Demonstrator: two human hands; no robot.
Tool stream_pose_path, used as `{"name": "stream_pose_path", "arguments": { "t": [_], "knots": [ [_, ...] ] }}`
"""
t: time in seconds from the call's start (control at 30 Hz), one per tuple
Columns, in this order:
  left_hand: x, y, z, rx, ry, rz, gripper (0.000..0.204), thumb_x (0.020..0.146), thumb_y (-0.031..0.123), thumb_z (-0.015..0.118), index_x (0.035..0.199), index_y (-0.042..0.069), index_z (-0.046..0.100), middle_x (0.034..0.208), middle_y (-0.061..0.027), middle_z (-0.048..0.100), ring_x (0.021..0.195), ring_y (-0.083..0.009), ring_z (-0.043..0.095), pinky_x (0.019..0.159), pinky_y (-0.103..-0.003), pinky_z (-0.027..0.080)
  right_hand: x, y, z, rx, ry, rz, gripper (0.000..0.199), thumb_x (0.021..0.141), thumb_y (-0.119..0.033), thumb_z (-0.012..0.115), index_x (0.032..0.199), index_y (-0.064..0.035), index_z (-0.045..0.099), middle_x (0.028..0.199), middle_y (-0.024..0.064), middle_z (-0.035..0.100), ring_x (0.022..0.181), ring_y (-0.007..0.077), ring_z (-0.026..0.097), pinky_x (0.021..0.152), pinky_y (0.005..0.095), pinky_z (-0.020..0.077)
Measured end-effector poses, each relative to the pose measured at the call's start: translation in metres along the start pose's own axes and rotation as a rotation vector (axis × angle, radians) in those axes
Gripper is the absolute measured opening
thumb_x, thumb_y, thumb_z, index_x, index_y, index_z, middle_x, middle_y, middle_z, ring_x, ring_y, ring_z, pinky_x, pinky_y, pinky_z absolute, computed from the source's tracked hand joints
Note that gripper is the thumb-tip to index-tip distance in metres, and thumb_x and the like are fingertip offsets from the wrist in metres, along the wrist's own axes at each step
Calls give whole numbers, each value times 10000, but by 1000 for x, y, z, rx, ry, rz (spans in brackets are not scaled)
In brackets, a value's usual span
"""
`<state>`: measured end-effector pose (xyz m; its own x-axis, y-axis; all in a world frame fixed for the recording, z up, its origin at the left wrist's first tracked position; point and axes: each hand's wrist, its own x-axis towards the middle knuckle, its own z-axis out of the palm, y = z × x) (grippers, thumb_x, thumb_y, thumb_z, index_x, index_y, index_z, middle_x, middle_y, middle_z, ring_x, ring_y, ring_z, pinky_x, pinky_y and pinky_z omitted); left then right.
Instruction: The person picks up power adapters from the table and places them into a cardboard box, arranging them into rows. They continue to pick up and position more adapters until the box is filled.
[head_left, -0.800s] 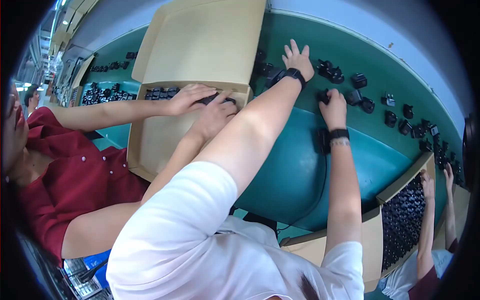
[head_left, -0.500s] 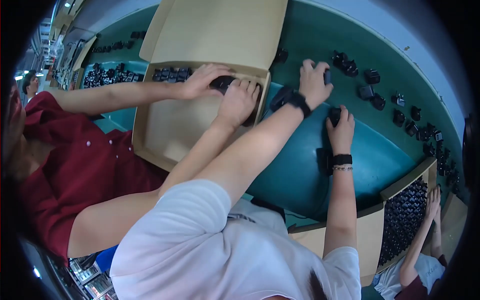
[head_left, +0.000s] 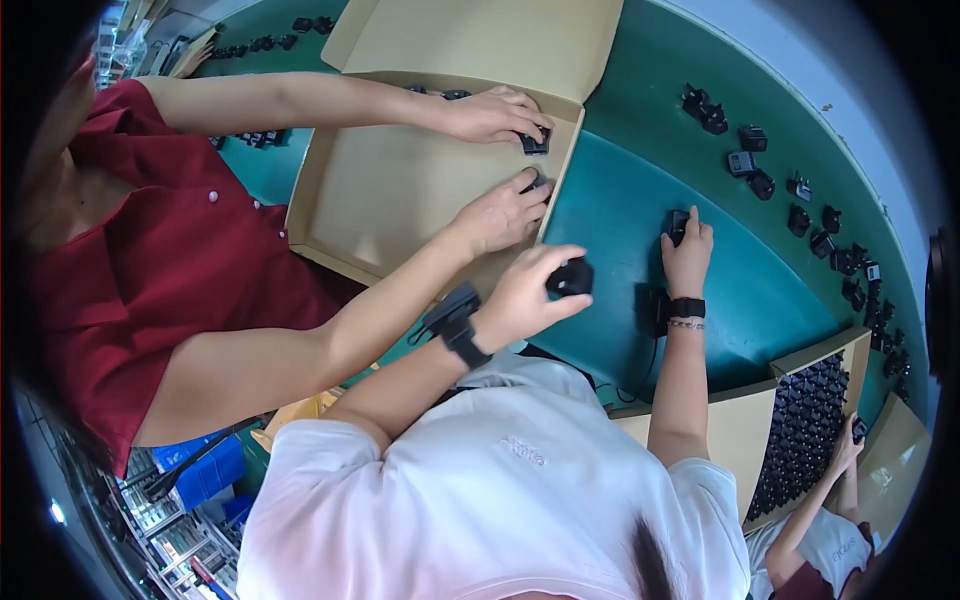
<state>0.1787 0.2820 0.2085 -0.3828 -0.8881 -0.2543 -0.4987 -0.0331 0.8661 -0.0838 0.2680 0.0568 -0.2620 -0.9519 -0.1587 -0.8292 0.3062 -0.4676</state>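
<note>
A black plug adapter sits in my left hand, whose thumb and fingers are closed around it just beside the right wall of an open cardboard box. Over the green work surface, my right hand grips another black plug adapter with its fingers wrapped along the sides. Within the box, a co-worker's two hands, the upper hand and the lower hand, each hold a small black adapter against the right side. More adapters in its far row are partly hidden by that person's arm.
Loose black adapters lie scattered along the green table's far side. At lower right stands a carton packed with black adapters, with another person's hand beside it. The co-worker in a red shirt leans in from the left.
My left hand has come back from the table's far side toward me and left, holding the adapter. My right hand has barely moved. The co-worker's hands have spread apart and shifted right inside the box.
</note>
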Motion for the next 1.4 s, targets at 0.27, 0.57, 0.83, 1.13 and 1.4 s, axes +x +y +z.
{"name": "stream_pose_path", "arguments": {
  "t": [0.27, 0.57, 0.83, 1.13, 1.4],
  "knots": [
    [-38, -3, -23, 25, 51, -92, 529, 752, 147, 773, 1229, 85, 554, 1117, -122, 574, 1052, -230, 558, 820, -304, 491, -4, -16, -19, 19, 42, 72, 664, 699, -108, 768, 1291, -37, 477, 1113, 201, 560, 1054, 397, 527, 908, 448, 457],
    [-63, -2, -29, 31, -78, -170, 519, 693, 64, 738, 1184, 155, 597, 1158, -123, 568, 1174, -296, 462, 971, -384, 409, -62, -58, -6, 151, 4, 37, 607, 681, -87, 777, 1220, -60, 499, 1133, 190, 565, 1032, 387, 530, 882, 454, 459],
    [-69, -18, -26, 107, -97, -67, 517, 676, 45, 737, 1166, 135, 600, 1154, -128, 561, 1128, -287, 499, 943, -362, 434, -74, -56, -11, 109, 39, 68, 601, 676, -78, 781, 1204, -53, 495, 1131, 189, 573, 1041, 388, 526, 893, 450, 454],
    [-72, -28, 13, -307, -12, -215, 537, 702, 47, 759, 1198, 109, 565, 1095, -90, 571, 977, -174, 566, 834, -281, 462, -84, -38, -24, 85, 0, 48, 595, 683, -92, 787, 1194, -44, 487, 1141, 188, 578, 1068, 388, 532, 904, 441, 457],
    [-75, -57, 27, -239, 13, -375, 560, 712, -12, 739, 1224, 107, 545, 999, -40, 592, 866, -115, 570, 741, -246, 466, -90, -18, -16, 81, 8, 18, 592, 685, -100, 788, 1190, -47, 485, 1135, 186, 577, 1061, 386, 537, 895, 443, 462]
  ]
}}
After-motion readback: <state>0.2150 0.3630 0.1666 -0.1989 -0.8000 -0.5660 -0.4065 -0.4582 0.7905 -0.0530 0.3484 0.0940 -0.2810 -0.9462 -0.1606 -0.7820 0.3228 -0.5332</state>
